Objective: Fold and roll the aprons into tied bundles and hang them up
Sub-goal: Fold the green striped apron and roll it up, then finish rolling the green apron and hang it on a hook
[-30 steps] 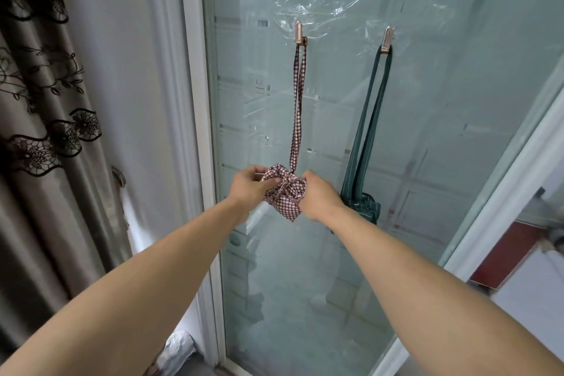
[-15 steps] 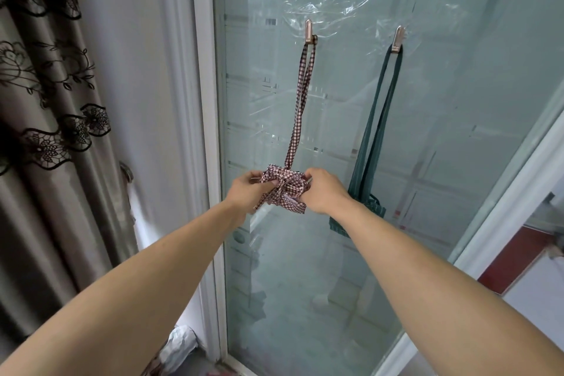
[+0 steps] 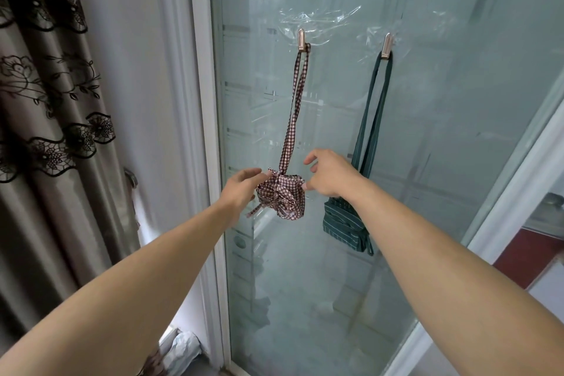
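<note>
Checked bundle on its hook, hands at either side

Hanging by its doubled strap from the left copper-coloured hook (image 3: 301, 39), the rolled red-and-white checked apron bundle (image 3: 282, 197) sits low against the frosted glass door (image 3: 442, 137). Its strap runs almost straight up, leaning slightly rightward toward the hook, so the long axis of the whole hanging piece is vertical, while the bundle itself is a squat, crumpled roll with a loose tie end trailing from its lower left.

Both hands flank the bundle at its top edge. The left hand (image 3: 241, 189) reaches in from the left with fingers extended, its fingertips touching the bundle's upper left corner without curling round it. The right hand (image 3: 329, 174) is on the opposite side, fingers loosely spread and relaxed; one lower fingertip meets or nearly meets the upper right corner, and nothing is pinched. Neither hand carries the weight, which appears to rest on the hook. The left hand looks the closer of the two.

Just right of it, a dark green striped apron bundle (image 3: 345, 224) hangs from a second copper-coloured hook (image 3: 387, 46), close beside the right wrist. With both bundles hung, the task looks near its end. A grey embroidered curtain (image 3: 45, 101) hangs at far left.
</note>
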`<state>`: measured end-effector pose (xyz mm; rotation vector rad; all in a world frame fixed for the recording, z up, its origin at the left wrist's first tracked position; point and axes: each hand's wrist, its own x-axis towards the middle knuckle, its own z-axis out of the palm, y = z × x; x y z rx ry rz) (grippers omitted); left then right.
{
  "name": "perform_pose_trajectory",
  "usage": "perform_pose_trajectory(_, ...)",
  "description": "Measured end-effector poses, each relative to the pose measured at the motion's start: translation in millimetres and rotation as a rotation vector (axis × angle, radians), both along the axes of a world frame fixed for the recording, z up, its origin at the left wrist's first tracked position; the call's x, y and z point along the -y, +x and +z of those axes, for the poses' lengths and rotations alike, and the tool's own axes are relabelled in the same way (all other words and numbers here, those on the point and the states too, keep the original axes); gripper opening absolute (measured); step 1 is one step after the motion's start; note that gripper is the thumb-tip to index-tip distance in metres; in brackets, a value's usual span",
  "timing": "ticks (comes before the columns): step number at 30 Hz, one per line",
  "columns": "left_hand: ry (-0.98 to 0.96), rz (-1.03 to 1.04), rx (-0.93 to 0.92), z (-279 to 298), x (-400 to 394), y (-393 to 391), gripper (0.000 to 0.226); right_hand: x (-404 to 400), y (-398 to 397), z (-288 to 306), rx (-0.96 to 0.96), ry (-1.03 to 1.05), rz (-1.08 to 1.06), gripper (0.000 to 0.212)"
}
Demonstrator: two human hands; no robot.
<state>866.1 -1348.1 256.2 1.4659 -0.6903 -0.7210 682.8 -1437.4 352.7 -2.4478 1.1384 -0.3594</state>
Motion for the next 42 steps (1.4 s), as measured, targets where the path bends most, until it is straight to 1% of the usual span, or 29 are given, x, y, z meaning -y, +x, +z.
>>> perform_pose_trajectory(5, 0.016, 0.050, 0.023, 1.5, -3.7, -5.0, 0.055, -1.7, -1.4, -2.8, 0.029, -0.024, 0.033, 0.052)
perform_pose_trajectory(8, 0.010, 0.087, 0.009, -0.1, -7.3, -6.5, 0.045, -5.1, -3.1, -5.8, 0.066, -0.052, 0.050, 0.043)
perform_pose_trajectory(10, 0.007, 0.116, -0.007, 0.3, -11.0, -7.4, 0.040, -10.5, -5.4, -4.1, 0.122, -0.091, 0.055, 0.035)
perform_pose_trajectory(12, 0.012, 0.140, -0.021, 0.5, -14.9, -6.7, 0.042, -19.8, -4.5, 1.1, 0.236, -0.158, 0.082, 0.022)
perform_pose_trajectory(14, 0.012, 0.178, -0.035, -1.2, -25.8, -6.3, 0.042, -35.2, 2.2, 7.5, 0.345, -0.198, 0.166, 0.013)
perform_pose_trajectory(16, 0.018, 0.203, -0.052, -6.6, -42.6, -6.6, 0.036, -56.5, 15.6, 10.2, 0.356, -0.177, 0.293, 0.010)
perform_pose_trajectory(18, 0.034, 0.262, -0.067, -14.2, -72.5, -8.1, 0.025, -84.3, 35.2, 0.4, 0.283, -0.115, 0.465, 0.008)
perform_pose_trajectory(19, 0.048, 0.295, -0.074, -17.7, -90.4, -9.7, 0.024, -98.3, 46.9, -8.4, 0.229, -0.082, 0.539, 0.007)
perform_pose_trajectory(20, 0.056, 0.335, -0.088, -23.0, -108.6, -10.1, 0.031, -112.6, 57.7, -18.6, 0.172, -0.042, 0.606, 0.007)
perform_pose_trajectory(22, 0.094, 0.468, -0.119, -36.7, -166.4, -7.2, 0.055, -152.4, 82.8, -45.2, 0.096, 0.043, 0.724, 0.006)
perform_pose_trajectory(24, 0.143, 0.606, -0.135, -57.1, -235.2, -8.3, 0.069, -197.5, 103.2, -71.8, 0.048, 0.110, 0.827, 0.008)
perform_pose_trajectory(25, 0.165, 0.704, -0.149, -67.9, -282.4, -15.6, 0.068, -232.7, 112.2, -87.4, 0.016, 0.143, 0.917, 0.011)
perform_pose_trajectory(29, 0.239, 1.016, -0.240, -103.9, -440.2, -65.7, 0.031, -367.9, 115.3, -131.5, -0.190, 0.216, 1.239, 0.010)
perform_pose_trajectory(32, 0.261, 1.207, -0.273, -122.0, -545.6, -117.0, 0.018, -469.3, 94.4, -152.1, -0.287, 0.249, 1.431, 0.015)
perform_pose_trajectory(33, 0.285, 1.288, -0.279, -124.5, -588.5, -146.3, 0.018, -516.0, 80.3, -161.2, -0.310, 0.247, 1.512, 0.016)
perform_pose_trajectory(36, 0.323, 1.488, -0.287, -129.9, -676.1, -220.1, 0.019, -617.5, 36.7, -179.1, -0.345, 0.291, 1.641, 0.012)
perform_pose_trajectory(37, 0.336, 1.574, -0.310, -132.5, -715.3, -259.4, 0.019, -667.0, 12.3, -191.0, -0.356, 0.290, 1.719, 0.011)
perform_pose_trajectory(39, 0.338, 1.646, -0.364, -145.1, -768.5, -317.6, 0.016, -732.0, -26.0, -207.0, -0.402, 0.259, 1.811, 0.010)
perform_pose_trajectory(42, 0.390, 1.747, -0.432, -168.3, -845.9, -412.6, 0.022, -822.3, -91.6, -239.1, -0.560, 0.298, 1.850, 0.008)
